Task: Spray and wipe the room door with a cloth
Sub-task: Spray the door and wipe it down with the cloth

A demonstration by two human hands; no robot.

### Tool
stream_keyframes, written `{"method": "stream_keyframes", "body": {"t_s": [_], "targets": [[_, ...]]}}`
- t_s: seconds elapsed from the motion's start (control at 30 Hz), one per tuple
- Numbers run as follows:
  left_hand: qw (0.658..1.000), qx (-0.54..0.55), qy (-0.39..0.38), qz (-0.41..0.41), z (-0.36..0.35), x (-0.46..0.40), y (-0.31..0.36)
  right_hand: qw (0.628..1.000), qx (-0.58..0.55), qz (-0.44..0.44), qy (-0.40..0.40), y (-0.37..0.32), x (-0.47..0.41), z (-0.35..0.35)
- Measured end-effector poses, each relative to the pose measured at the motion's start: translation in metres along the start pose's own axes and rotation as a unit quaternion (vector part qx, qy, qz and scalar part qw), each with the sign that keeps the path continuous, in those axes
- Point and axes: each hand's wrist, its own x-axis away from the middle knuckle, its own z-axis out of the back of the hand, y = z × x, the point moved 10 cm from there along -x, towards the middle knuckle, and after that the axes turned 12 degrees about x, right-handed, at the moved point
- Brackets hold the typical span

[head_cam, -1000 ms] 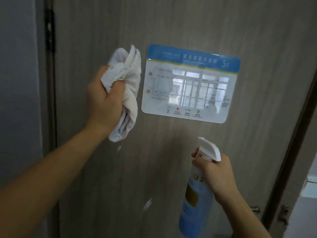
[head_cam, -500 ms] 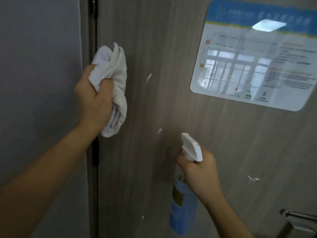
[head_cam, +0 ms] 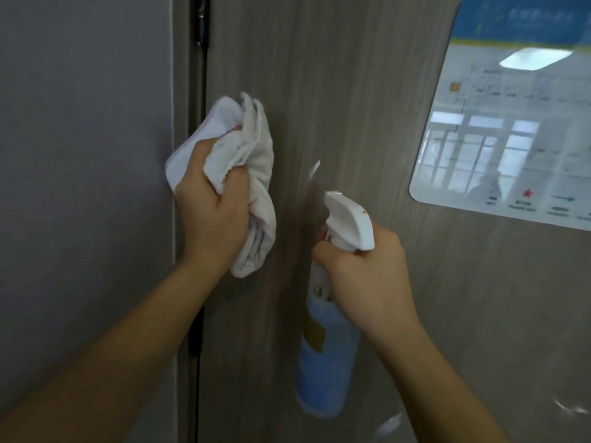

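The wood-grain room door [head_cam: 351, 91] fills most of the view. My left hand [head_cam: 212, 212] grips a bunched white cloth [head_cam: 252, 161] held up against the door near its hinge edge. My right hand [head_cam: 367, 273] grips the neck of a blue spray bottle [head_cam: 326, 356] with a white trigger head [head_cam: 348, 219], its nozzle pointing at the door just right of the cloth. A small wet streak [head_cam: 315, 167] shows on the door above the nozzle.
A glossy evacuation-plan sign [head_cam: 511, 132] with a blue top band is fixed to the door at upper right. A grey wall [head_cam: 83, 187] stands to the left, with the dark hinge gap [head_cam: 200, 43] between it and the door.
The view has shifted left and closer to the door. The sign has slid toward the right edge. The cloth hand and the bottle hand have come nearer to each other.
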Motion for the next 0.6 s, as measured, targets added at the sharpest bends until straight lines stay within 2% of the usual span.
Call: {"method": "stream_keyframes", "body": {"t_s": [0.23,0.6], "targets": [[1.0,-0.002,-0.023,0.005,-0.005,0.001,-0.012,1.0,0.014,-0.024,-0.003,0.001,-0.013,0.003],[1.0,0.01,-0.024,0.013,-0.009,-0.001,-0.011,0.999,0.029,-0.006,0.018,-0.003,-0.01,0.014]]}}
